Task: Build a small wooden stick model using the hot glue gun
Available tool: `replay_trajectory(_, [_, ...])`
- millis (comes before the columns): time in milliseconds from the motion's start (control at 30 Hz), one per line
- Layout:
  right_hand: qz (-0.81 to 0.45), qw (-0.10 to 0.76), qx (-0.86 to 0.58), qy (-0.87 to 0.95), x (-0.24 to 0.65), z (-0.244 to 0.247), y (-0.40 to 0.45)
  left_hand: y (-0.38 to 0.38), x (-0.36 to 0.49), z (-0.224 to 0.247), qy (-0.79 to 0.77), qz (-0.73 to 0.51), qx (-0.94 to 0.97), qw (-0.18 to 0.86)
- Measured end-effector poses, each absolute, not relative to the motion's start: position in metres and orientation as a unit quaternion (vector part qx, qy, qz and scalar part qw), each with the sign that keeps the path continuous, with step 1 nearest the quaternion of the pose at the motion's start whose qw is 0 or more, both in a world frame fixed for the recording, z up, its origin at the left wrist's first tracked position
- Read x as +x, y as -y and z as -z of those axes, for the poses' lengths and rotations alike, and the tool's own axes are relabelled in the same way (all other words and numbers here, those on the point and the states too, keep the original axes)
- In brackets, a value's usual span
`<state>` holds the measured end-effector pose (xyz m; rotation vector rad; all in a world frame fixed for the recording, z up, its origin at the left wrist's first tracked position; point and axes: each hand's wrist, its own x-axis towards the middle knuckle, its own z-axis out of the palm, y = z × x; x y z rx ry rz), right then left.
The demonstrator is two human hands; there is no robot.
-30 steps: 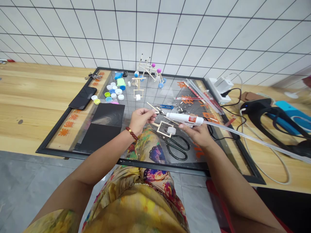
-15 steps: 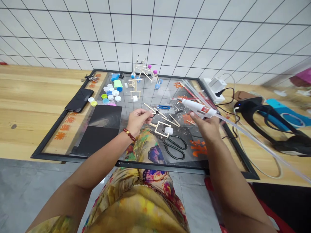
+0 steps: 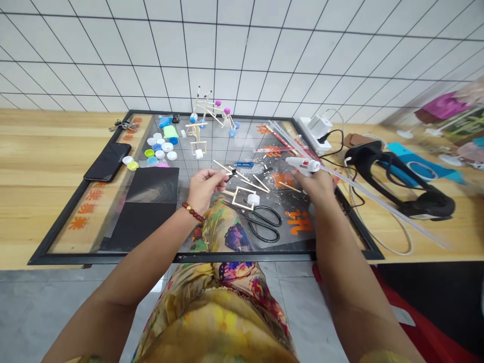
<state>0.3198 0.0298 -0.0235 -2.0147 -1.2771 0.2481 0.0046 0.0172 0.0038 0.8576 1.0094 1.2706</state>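
My left hand (image 3: 206,187) pinches a small black piece (image 3: 233,172) at mid-table, over the glass board. My right hand (image 3: 316,182) is wrapped round a white glue gun (image 3: 303,165) with a long clear glue stick out of its back; its nozzle points away to the left. Between the hands lie thin wooden sticks (image 3: 260,183) and a blue cutter (image 3: 244,164). Nearer me, a small stick frame with a white cap (image 3: 253,199) sits beside black-handled scissors (image 3: 264,223). Farther back stands a stick model (image 3: 212,113) with blue and magenta parts.
Bottle caps (image 3: 159,147) lie at the left behind black sheets (image 3: 151,201). A black phone (image 3: 108,161) rests on the board's left edge. At the right are a power strip (image 3: 315,136), cables and a black headset-like object (image 3: 404,186).
The view has shifted, so the board appears farther left. My right hand has turned the glue gun, whose nozzle now points more away from me. My left hand keeps its pinch.
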Motion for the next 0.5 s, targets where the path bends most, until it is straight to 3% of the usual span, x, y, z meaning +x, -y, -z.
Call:
replay_trajectory(400, [-0.079, 0.211, -0.837, 0.499, 0.321, 0.016, -0.005, -0.016, 0.005, -0.006, -0.428, -0.552, 0.367, 0.614])
replay_trajectory(500, [0.005, 0.173, -0.857, 0.485, 0.309, 0.012, 0.025, -0.016, 0.005, -0.007, -0.424, -0.552, 0.367, 0.617])
